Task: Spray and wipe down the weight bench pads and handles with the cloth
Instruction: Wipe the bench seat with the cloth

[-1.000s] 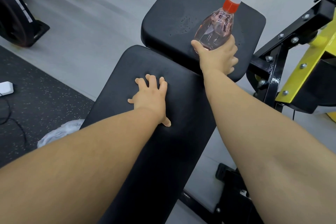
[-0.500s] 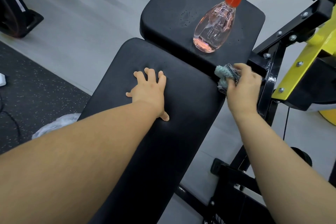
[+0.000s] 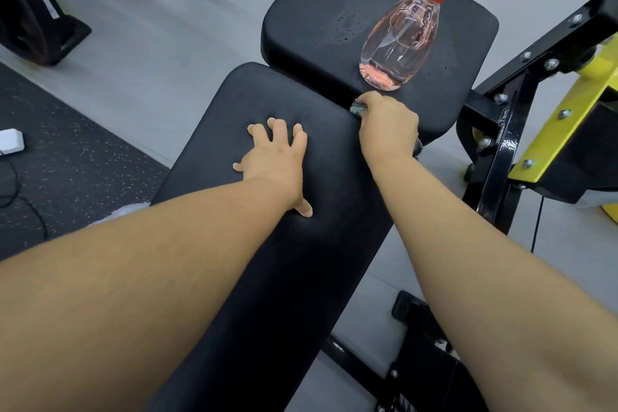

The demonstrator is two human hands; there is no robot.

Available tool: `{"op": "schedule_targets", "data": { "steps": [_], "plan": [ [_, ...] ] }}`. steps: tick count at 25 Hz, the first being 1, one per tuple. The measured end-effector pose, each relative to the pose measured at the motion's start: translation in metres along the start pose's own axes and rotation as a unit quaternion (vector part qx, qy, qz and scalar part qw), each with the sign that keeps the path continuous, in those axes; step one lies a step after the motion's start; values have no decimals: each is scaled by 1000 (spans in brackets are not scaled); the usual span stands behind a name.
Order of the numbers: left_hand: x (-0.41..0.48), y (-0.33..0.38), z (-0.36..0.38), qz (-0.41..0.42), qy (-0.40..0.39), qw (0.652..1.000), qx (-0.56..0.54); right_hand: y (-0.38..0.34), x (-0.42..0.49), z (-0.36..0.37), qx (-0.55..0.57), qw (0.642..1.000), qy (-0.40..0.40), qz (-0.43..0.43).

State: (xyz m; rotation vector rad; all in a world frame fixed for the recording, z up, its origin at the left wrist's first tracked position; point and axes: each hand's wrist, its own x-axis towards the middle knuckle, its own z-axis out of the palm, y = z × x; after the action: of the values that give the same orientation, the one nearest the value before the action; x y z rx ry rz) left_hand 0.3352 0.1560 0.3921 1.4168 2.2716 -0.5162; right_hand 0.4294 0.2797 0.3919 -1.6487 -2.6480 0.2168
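The black back pad (image 3: pixel 234 130) of the weight bench runs toward me, and the black seat pad (image 3: pixel 321 10) lies beyond it, speckled with spray droplets. A clear spray bottle of pink liquid (image 3: pixel 398 43) with a red collar stands upright on the seat pad. My left hand (image 3: pixel 277 160) presses on the back pad with fingers spread. My right hand (image 3: pixel 388 124) grips a grey-green cloth (image 3: pixel 359 108) at the far right corner of the back pad, just below the bottle. Most of the cloth is hidden under the hand.
A black and yellow machine frame (image 3: pixel 548 130) with bolts stands close on the right. A weight plate on a stand (image 3: pixel 30 20) sits at the far left. A white box with a cable (image 3: pixel 10 140) lies on the speckled mat, and a crumpled plastic bag (image 3: pixel 117 212) lies beside the bench.
My right hand let go of the spray bottle, took up the cloth at the bench's right side, and has moved it left onto the back pad's far corner. My left hand stayed put.
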Motion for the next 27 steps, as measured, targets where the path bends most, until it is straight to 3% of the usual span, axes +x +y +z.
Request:
{"op": "schedule_targets", "data": {
  "steps": [3,8,11,17,23,27],
  "plan": [
    [-2,0,-1,-6,-3,1000,-1,17,-8,-7,25,1000,-6,-12],
    [-3,1,-1,-7,-4,1000,-2,55,-40,-10,53,998,22,37],
    [-4,-1,-2,0,1,1000,-8,20,-21,-3,32,998,34,39],
    [-3,-4,5,4,13,1000,-24,-65,26,10,14,997,4,-79],
    [-7,-6,2,11,15,1000,-22,-6,-15,-2,78,997,2,-6],
    [-5,-11,5,32,15,998,-43,-29,-9,-1,17,999,18,43]
  ]
}}
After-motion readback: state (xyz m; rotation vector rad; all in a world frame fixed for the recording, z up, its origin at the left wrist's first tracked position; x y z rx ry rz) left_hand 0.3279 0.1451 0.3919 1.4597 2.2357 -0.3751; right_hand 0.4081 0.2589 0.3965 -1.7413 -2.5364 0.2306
